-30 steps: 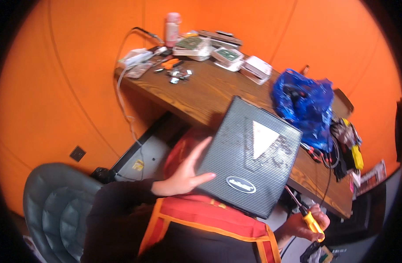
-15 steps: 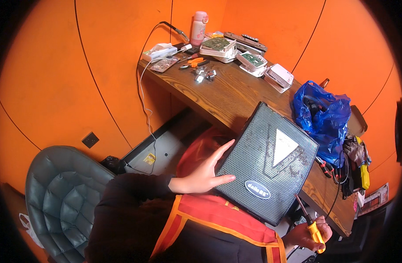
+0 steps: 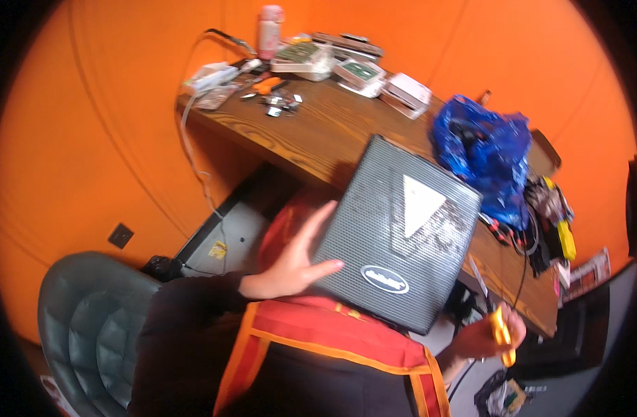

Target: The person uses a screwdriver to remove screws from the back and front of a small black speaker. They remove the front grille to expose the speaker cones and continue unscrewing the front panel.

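Note:
A black box (image 3: pixel 360 233) with a perforated face, a white triangle and an oval label leans between my lap and the table edge. My left hand (image 3: pixel 291 258) grips its left edge, thumb on the face and fingers stretched along the side. In my right hand (image 3: pixel 482 337), to the right of the box, is a screwdriver (image 3: pixel 503 333) with a yellow handle. Its shaft points up and away, close to the box's right edge; motion blur hides whether the tip touches it. A red apron with orange trim (image 3: pixel 304 321) covers my lap beneath the box.
On the wooden table (image 3: pixel 325 118) lie orange-handled pliers (image 3: pixel 268 86), small metal parts (image 3: pixel 280 104) and white trays with circuit boards (image 3: pixel 360 71). A blue plastic bag (image 3: pixel 482 149) sits at the right, near gloves and cables. A grey padded chair (image 3: pixel 96 326) stands at left.
The whole view has shifted, so the table, box and chair appear further left and mostly higher, with blur. Both hands keep their holds on the box and the screwdriver.

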Available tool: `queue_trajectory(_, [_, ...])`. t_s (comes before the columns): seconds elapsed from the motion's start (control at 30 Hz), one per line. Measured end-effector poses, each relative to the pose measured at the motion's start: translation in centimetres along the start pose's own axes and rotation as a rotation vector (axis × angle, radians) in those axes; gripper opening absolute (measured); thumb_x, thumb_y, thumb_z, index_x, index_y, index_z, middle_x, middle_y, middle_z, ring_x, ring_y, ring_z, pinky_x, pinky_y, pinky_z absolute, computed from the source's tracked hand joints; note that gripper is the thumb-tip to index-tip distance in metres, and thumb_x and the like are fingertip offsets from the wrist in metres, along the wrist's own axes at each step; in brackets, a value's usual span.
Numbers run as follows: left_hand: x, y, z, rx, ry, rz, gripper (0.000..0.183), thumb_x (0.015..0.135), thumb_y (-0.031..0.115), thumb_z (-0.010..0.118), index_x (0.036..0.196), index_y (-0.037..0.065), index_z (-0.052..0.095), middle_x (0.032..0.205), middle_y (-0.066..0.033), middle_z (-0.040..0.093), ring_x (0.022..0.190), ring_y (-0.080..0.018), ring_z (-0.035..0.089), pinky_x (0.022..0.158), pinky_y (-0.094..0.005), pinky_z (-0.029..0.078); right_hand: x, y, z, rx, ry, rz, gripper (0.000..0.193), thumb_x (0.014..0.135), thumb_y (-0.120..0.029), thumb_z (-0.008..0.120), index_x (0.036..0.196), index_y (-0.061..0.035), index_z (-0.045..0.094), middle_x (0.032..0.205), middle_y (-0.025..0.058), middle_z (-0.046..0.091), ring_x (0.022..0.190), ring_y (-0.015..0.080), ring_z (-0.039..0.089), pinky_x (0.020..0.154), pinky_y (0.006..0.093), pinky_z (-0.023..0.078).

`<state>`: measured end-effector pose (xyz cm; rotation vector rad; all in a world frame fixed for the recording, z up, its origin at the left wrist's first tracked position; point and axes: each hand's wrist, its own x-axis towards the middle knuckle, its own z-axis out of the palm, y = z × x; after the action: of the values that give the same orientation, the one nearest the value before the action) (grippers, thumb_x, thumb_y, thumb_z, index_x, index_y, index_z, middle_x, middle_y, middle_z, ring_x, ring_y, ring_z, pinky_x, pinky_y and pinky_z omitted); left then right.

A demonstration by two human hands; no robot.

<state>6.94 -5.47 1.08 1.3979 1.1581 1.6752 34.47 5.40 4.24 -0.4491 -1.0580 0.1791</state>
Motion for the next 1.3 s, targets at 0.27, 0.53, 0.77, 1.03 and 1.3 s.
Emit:
queue_trajectory(0.27, [0.0, 0.0, -0.1, -0.030, -0.007, 0.003, 0.082, 0.078, 0.001, 0.065, 0.143, 0.000, 0.014, 0.143, -0.0138, 0.026, 0.131, -0.0210, 0.029, 0.108, -0.0322, 0.022, 3.4, 1.1, 4.0, -0.038, -0.547, 0.188, 0.027, 0.087, -0.013, 0.060, 0.108, 0.0026, 0.056, 0.095, 0.0114, 0.059, 0.077, 0.0144, 0.060, 0.065, 0.0212, 0.047])
queue_trajectory(0.53, [0.0, -0.2, -0.2, -0.026, -0.019, 0.021, 0.082, 0.079, 0.002, 0.065, 0.143, 0.000, 0.013, 0.142, -0.0140, 0.028, 0.131, -0.0213, 0.030, 0.107, -0.0329, 0.023, 6.8, 2.3, 12.1, 0.075, -0.672, 0.198, 0.022, 0.084, 0.001, 0.060, 0.106, 0.0015, 0.058, 0.099, 0.0082, 0.061, 0.085, 0.0113, 0.059, 0.071, 0.0198, 0.048])
queue_trajectory(0.77, [-0.1, -0.4, -0.2, -0.035, -0.017, 0.039, 0.084, 0.078, 0.002, 0.066, 0.143, 0.000, 0.013, 0.144, -0.0158, 0.025, 0.133, -0.0227, 0.026, 0.109, -0.0343, 0.021, 5.7, 1.6, 19.1, 0.325, -0.930, 0.355, 0.015, 0.091, -0.010, 0.054, 0.096, 0.0041, 0.054, 0.091, 0.0137, 0.065, 0.088, 0.0177, 0.064, 0.071, 0.0291, 0.056])
queue_trajectory(1.03, [-0.1, -0.7, -0.2, -0.046, -0.010, 0.043, 0.083, 0.078, 0.005, 0.065, 0.142, -0.004, 0.012, 0.145, -0.0160, 0.022, 0.134, -0.0225, 0.023, 0.109, -0.0326, 0.017, 5.0, 1.6, 20.9, 0.165, -0.910, 0.163, 0.017, 0.089, -0.013, 0.059, 0.090, 0.0035, 0.057, 0.079, 0.0088, 0.066, 0.074, 0.0131, 0.065, 0.063, 0.0246, 0.055])
queue_trajectory(1.3, [0.0, -1.0, -0.2, -0.050, -0.012, 0.041, 0.083, 0.078, 0.005, 0.065, 0.142, -0.004, 0.012, 0.144, -0.0157, 0.023, 0.134, -0.0223, 0.024, 0.109, -0.0329, 0.017, 5.0, 2.0, 21.1, 0.144, -0.957, 0.093, 0.016, 0.087, -0.011, 0.062, 0.086, 0.0033, 0.056, 0.077, 0.0079, 0.066, 0.071, 0.0109, 0.064, 0.061, 0.0226, 0.050])
